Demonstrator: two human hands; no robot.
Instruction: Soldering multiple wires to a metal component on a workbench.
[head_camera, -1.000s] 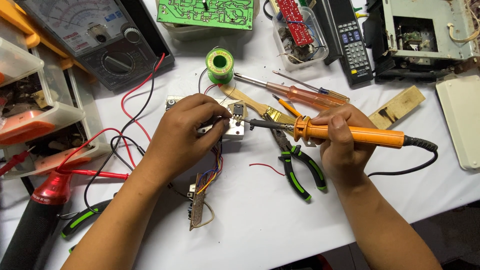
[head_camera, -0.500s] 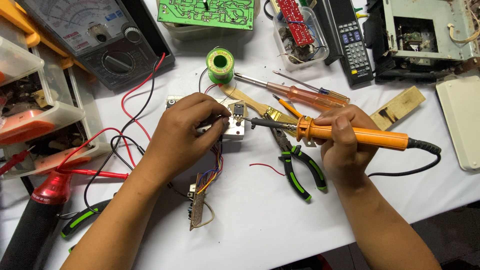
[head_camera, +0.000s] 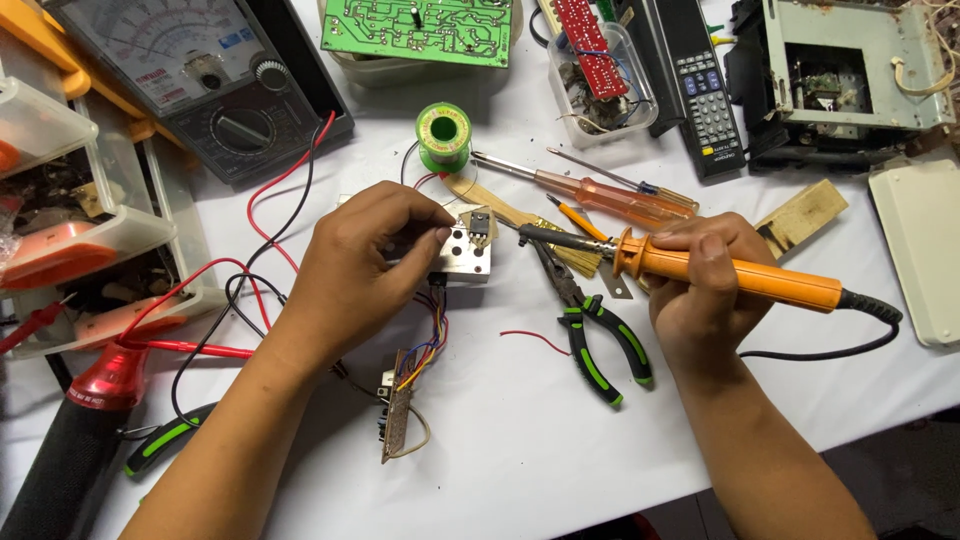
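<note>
1. The left hand (head_camera: 365, 265) is curled over a small silver metal block with holes (head_camera: 468, 255), fingertips pinched at its left edge beside a small black component (head_camera: 479, 225) mounted on top of it.
2. The right hand (head_camera: 700, 290) is closed firmly around the orange-handled soldering iron (head_camera: 720, 272), whose dark metal tip points left and ends just beside the block, near the black component; whether it touches cannot be told.
3. The block lies on the white bench (head_camera: 520, 440) between the two hands, at mid-frame.
4. A bundle of coloured wires (head_camera: 432, 335) runs from under the block down to a small brown circuit board (head_camera: 395, 415) standing on edge nearer the person.
5. Black and green-handled pliers (head_camera: 595, 335) lie just below the iron's shaft, beside the right hand.
6. A green spool of solder wire (head_camera: 444, 133) stands behind the block, and an orange-handled screwdriver (head_camera: 590, 192) lies to its right.
7. A grey analogue multimeter (head_camera: 200, 85) sits at the far left, its red and black leads (head_camera: 275, 215) trailing past the left wrist.
</note>
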